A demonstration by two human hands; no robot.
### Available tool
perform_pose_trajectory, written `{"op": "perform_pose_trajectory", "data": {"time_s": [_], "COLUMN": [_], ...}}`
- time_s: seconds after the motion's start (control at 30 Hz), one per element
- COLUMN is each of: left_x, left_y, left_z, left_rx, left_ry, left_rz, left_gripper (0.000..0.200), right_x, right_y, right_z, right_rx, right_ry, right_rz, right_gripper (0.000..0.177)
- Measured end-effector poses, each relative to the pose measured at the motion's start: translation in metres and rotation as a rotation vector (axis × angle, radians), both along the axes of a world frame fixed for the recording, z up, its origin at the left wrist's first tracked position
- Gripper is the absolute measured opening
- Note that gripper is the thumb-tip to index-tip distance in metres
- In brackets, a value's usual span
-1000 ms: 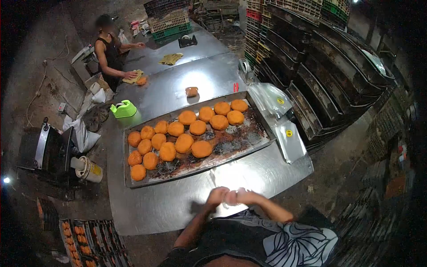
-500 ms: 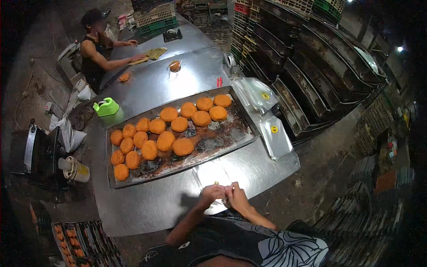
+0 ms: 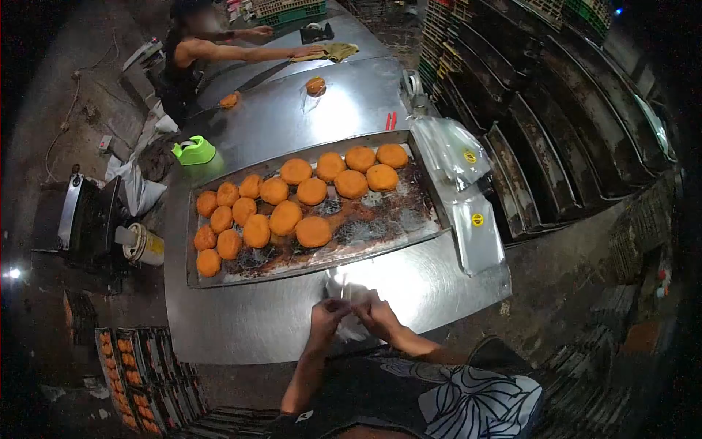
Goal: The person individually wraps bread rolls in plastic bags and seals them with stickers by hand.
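Observation:
Close to the near edge of the metal table, my left hand [image 3: 329, 314] and my right hand [image 3: 378, 313] are side by side, fingers pinched. Between them is a clear plastic bag [image 3: 352, 293], hard to make out against the glare, and both hands grip it. Just beyond my hands lies a dark metal baking tray [image 3: 380, 252]. Round orange-brown buns [image 3: 313, 231] fill its left and far parts, while the near right part shows bare, stained metal.
Stacked clear bags [image 3: 479, 238] with yellow labels lie right of the tray. A green tape dispenser [image 3: 194, 151] stands to the left. Farther back are a bagged bun [image 3: 315, 86] and a person with a hand on a cloth [image 3: 338, 51]. Tray racks [image 3: 545, 139] stand right.
My hands have moved slightly apart, with the clear bag showing between them. The view has shifted. Across the table, the other person leans farther forward, arm stretched over the cloth.

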State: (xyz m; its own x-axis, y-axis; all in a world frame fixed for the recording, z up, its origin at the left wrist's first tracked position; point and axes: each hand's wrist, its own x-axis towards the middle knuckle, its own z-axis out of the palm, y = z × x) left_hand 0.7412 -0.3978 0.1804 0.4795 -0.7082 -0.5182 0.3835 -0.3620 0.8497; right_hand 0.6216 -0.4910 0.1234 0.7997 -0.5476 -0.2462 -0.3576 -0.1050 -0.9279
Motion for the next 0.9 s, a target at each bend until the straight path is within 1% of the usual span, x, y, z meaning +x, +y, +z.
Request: {"op": "perform_pose_trajectory", "data": {"time_s": [0.03, 0.07, 0.1, 0.17, 0.2, 0.23, 0.27, 0.3, 0.33, 0.37, 0.4, 0.43, 0.47, 0.5, 0.53, 0.57, 0.6, 0.63, 0.67, 0.7, 0.73, 0.77, 0.8, 0.83, 0.9], "left_x": [0.002, 0.002, 0.003, 0.01, 0.01, 0.01, 0.011, 0.014, 0.016, 0.02, 0.028, 0.038, 0.05, 0.063, 0.066, 0.083, 0.107, 0.122, 0.134, 0.14, 0.142, 0.142, 0.143, 0.144, 0.147], "left_y": [-0.001, -0.004, -0.003, 0.001, 0.005, 0.006, 0.008, 0.013, 0.019, 0.025, 0.028, 0.031, 0.036, 0.041, 0.053, 0.072, 0.096, 0.107, 0.117, 0.125, 0.132, 0.135, 0.135, 0.136, 0.141], "left_z": [0.005, 0.021, 0.017, 0.006, 0.007, 0.012, 0.015, 0.016, 0.014, 0.012, 0.004, 0.003, 0.002, 0.0, 0.044, 0.026, -0.008, -0.015, -0.022, -0.014, -0.008, -0.004, 0.0, 0.002, -0.012], "left_rx": [-0.102, 0.056, 0.057, -0.065, -0.068, -0.271, -0.476, -0.482, -0.46, -0.435, -0.528, -0.533, -0.597, -0.648, -0.68, -0.677, -0.671, -0.669, -0.671, -0.641, -0.604, -0.594, -0.562, -0.531, -0.538], "left_ry": [-0.033, -0.076, -0.081, -0.266, -0.272, -0.445, -0.614, -0.614, -0.638, -0.662, -0.618, -0.622, -0.289, 0.051, 0.324, 0.326, 0.31, 0.294, 0.303, 0.234, 0.16, 0.166, 0.174, 0.181, 0.204], "left_rz": [-0.023, -0.04, -0.036, 0.197, 0.195, 0.24, 0.281, 0.277, 0.244, 0.212, 0.38, 0.381, 0.514, 0.634, 0.722, 0.721, 0.748, 0.773, 0.769, 0.886, 1.001, 1.001, 1.001, 1.001, 0.966], "left_gripper": [0.021, 0.019, 0.019, 0.015, 0.015, 0.013, 0.011, 0.011, 0.012, 0.014, 0.023, 0.023, 0.027, 0.031, 0.03, 0.03, 0.03, 0.031, 0.031, 0.032, 0.032, 0.032, 0.032, 0.032, 0.033], "right_x": [0.007, 0.011, 0.012, 0.024, 0.034, 0.045, 0.059, 0.072, 0.086, 0.1, 0.121, 0.139, 0.141, 0.14, 0.141, 0.148, 0.156, 0.163, 0.174, 0.186, 0.191, 0.196, 0.197, 0.19, 0.184], "right_y": [-0.003, -0.002, 0.001, -0.001, -0.004, -0.008, -0.014, -0.02, -0.02, -0.013, 0.004, 0.017, 0.027, 0.043, 0.053, 0.057, 0.059, 0.06, 0.052, 0.051, 0.044, 0.034, 0.026, 0.027, 0.028], "right_z": [0.002, 0.004, 0.008, 0.051, 0.055, 0.06, 0.071, 0.082, 0.096, 0.094, 0.094, 0.1, 0.098, 0.091, 0.084, 0.073, 0.057, 0.061, 0.066, 0.053, 0.04, 0.014, 0.0, -0.003, -0.007], "right_rx": [0.124, -0.08, -0.078, 0.111, 0.108, 0.638, 0.612, 0.586, 0.003, 0.512, 0.794, 1.074, 1.072, 0.48, -0.12, -0.118, 0.394, 0.886, 0.043, -0.797, -1.126, -1.04, -0.82, -0.876, -0.855], "right_ry": [-0.011, -0.113, -0.118, -0.076, -0.082, -0.131, -0.122, -0.112, -0.039, -0.385, -0.626, -0.871, -0.877, -0.917, -0.888, -0.886, -0.628, -0.335, -0.093, -0.319, -0.258, -0.232, 0.171, 0.001, 0.089], "right_rz": [-0.006, 0.034, 0.038, 0.076, 0.075, 0.044, 0.067, 0.089, 0.157, -0.002, -0.125, -0.247, -0.242, 0.065, 0.351, 0.348, 0.447, 0.521, 0.516, 0.229, 0.087, 0.137, 0.431, 0.328, 0.249], "right_gripper": [0.024, 0.028, 0.028, 0.032, 0.032, 0.031, 0.029, 0.027, 0.026, 0.027, 0.028, 0.03, 0.03, 0.031, 0.033, 0.033, 0.034, 0.035, 0.035, 0.04, 0.044, 0.038, 0.033, 0.026, 0.018]}}
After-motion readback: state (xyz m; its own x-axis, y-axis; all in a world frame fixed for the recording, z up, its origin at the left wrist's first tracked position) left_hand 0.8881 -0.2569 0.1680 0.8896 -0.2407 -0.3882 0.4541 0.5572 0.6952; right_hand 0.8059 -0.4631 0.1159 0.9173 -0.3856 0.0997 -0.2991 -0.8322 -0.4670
